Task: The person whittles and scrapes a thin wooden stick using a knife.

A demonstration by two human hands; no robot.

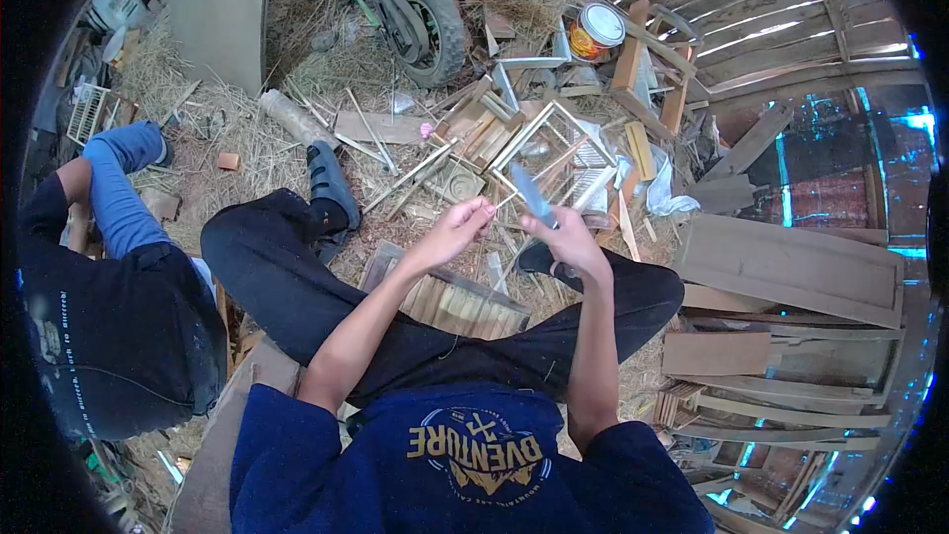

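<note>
In the middle of the head view my left hand (pixel 465 227) pinches a thin wooden stick (pixel 506 200) between closed fingertips. My right hand (pixel 573 242), just to the right, is closed around the handle of a knife. Its wide grey blade (pixel 532 196) points up and away, close to the stick; whether the two touch I cannot tell. Beyond the hands lies a wooden frame (pixel 554 133) of thin strips. Below my forearms, between my legs, sits a slatted wooden board (pixel 450 302).
A person in a black shirt (pixel 119 336) sits at the left. Wood scraps (pixel 484 133) and straw cover the ground ahead. A paint can (pixel 598 32) and a wheel (pixel 432 35) stand at the back. Planks and panels (pixel 791 267) are stacked along the right wall.
</note>
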